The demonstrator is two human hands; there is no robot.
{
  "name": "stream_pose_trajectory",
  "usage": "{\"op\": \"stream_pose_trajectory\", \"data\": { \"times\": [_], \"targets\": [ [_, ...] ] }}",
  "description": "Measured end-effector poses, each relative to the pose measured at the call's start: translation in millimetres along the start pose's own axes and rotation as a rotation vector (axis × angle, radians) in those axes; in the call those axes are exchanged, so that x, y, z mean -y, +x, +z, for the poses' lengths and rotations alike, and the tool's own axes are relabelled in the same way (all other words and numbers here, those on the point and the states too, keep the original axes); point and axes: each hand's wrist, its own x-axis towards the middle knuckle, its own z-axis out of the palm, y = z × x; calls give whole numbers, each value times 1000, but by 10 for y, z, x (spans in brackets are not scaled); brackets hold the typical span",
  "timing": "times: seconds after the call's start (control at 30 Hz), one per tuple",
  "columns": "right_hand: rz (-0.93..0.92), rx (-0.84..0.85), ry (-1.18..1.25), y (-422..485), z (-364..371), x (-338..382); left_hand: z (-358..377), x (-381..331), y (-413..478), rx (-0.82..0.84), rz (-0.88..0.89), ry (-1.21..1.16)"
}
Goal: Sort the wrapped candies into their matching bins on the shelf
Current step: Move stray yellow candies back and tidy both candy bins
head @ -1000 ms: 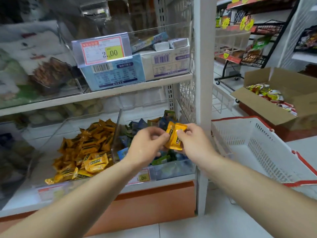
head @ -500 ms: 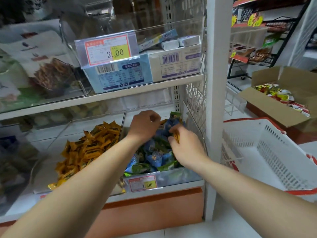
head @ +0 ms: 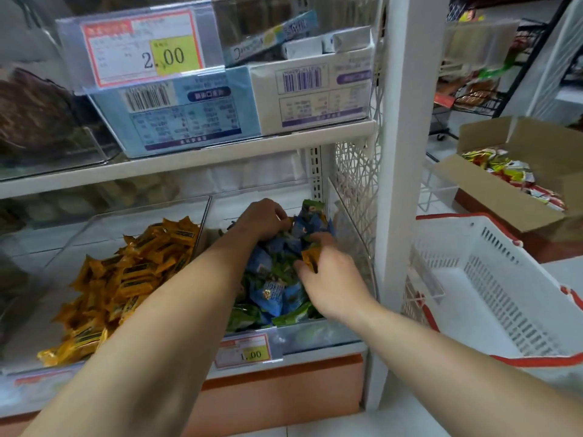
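Shop shelf (head: 189, 159), bin (head: 318, 337) of blue-green candies (head: 271, 298), right hand (head: 334, 279) pinching crinkly orange candy (head: 310, 258), left hand (head: 263, 219) among wrappers, grip unclear.

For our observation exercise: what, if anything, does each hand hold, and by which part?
Right hand pinches an orange candy by one end. Left hand curls among blue candies; its hold cannot be told.

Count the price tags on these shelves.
3: 2.00 tag on the upper bin, 1.00 tag below the blue-green candies, blurred tag at lower left. Others may be hidden.
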Motion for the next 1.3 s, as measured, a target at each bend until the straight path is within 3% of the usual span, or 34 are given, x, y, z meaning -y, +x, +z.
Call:
{"op": "stream_pose_trajectory", "data": {
  "times": [0.17, 0.37, 0.47, 0.57, 0.67, 0.77, 0.87, 0.93, 1.07, 1.3],
  "targets": [
    [44, 15, 63, -7, -60, 34, -420, -200, -451, -244, 65, -260],
    [113, -68, 474, 14, -141, 220, -585, -312, -1384, -93, -19, -655],
    [164, -33, 645, -18, -124, 327, -414, -414, -1673, -126, -15, -837],
    [183, -47, 653, -30, -154, 338, -290, -520, -1779, -166, 29, -902],
    [173, -54, 591, -29, -258, 288, -270, -566, -1801, -49, 42, -861],
    [132, -88, 457, -23, -319, 245, -387, -501, -1559, 65, 52, -578],
    [75, -67, 162, -61, -256, 212, -506, -410, -1103, -104, 41, -281],
    [41, -43, 86, -96, -182, 195, -457, -360, -783, -132, 26, -238],
    [-4, -44, 32, -73, -128, 125, -164, -229, -235, -5, -91, -94],
    [15, -6, 61, -31, -153, 68, 106, -51, 36, 59, -205, -69]
  ]
}}
